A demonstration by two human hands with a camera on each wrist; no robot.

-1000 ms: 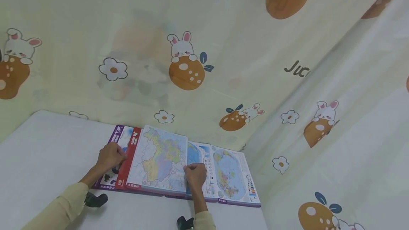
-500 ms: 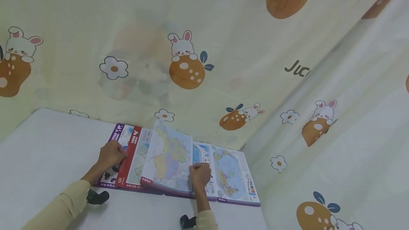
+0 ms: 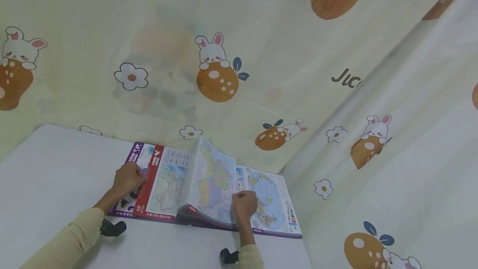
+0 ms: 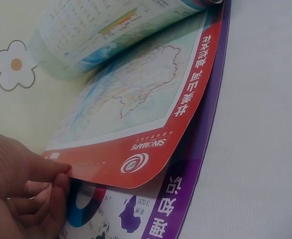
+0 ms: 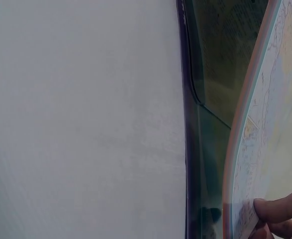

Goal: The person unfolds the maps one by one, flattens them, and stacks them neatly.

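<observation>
A folding map with a red border (image 3: 169,190) lies over a larger purple-edged map (image 3: 295,229) on the white table. My left hand (image 3: 128,177) pinches the red map's left edge between thumb and fingers; the left wrist view shows that edge raised a little from the purple sheet. At the other side, my right hand (image 3: 245,207) pinches the free edge of the red map's upper leaf (image 3: 216,184). That leaf is lifted and curves over, with a printed map of coloured regions on its face. In the right wrist view, a dark gap shows beneath the leaf (image 5: 280,99).
The white table (image 3: 56,161) reaches out to the left and in front of the maps. Behind and on the right hang curtains (image 3: 284,53) printed with rabbits and flowers. A dark wrist mount (image 3: 113,228) sits under the left sleeve, another (image 3: 228,256) by the right.
My right hand has moved to the right, drawing the upper leaf with it. More of the red map's inner left panel is uncovered. The left hand has stayed at the left edge.
</observation>
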